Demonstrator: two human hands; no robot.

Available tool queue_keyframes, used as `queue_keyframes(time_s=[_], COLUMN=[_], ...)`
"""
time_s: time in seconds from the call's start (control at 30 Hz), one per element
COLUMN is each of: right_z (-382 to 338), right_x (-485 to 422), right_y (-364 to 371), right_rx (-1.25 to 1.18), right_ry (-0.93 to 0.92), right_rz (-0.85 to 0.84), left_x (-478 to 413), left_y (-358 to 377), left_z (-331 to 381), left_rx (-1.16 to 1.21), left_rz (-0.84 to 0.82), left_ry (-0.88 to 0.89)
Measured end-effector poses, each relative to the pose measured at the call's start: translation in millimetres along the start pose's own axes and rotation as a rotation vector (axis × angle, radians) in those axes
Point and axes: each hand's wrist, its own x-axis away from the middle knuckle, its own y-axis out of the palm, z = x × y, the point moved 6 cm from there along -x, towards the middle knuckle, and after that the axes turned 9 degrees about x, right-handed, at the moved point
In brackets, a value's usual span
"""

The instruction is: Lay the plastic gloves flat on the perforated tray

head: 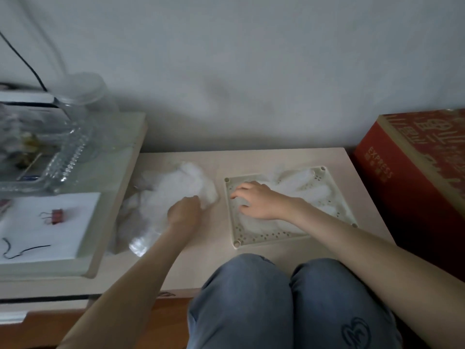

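A cream perforated tray (pixel 334 197) lies on the low table, right of centre. Thin clear plastic gloves (pixel 297 187) are spread over its surface. My right hand (pixel 256 200) rests palm down on those gloves at the tray's left half, fingers spread and relaxed. Left of the tray sits a loose heap of crumpled plastic gloves (pixel 171 190) in a clear bag (pixel 141 241). My left hand (pixel 185 212) is at the heap's right side, its fingers curled and pinching a glove at the top.
A red cardboard box (pixel 412 177) stands against the table's right end. A raised shelf on the left holds a glass dish (pixel 50 157), a plastic jar (pixel 83 107), white paper (pixel 47 230) and a binder clip (pixel 56 216). My knees (pixel 289 298) are in front of the table.
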Motion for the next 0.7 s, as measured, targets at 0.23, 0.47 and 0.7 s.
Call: queue_keyframes(time_s=[0.23,0.47,0.7], right_z=[5,19,41], right_x=[2,-7,9], right_y=[-12,-3,2], right_rx=[-0.201,-1.052,-1.813], right_ry=[0.042,0.165,0.018], right_rz=[0.042,0.046,-0.057], left_x=[7,16,18], left_y=[-31,-72,-75], left_z=[-8,38,106], left_rx=[0.389,1.294,2.353], left_rz=[0.239,0.048,-0.563], left_ry=[-0.036,0.125,0.198])
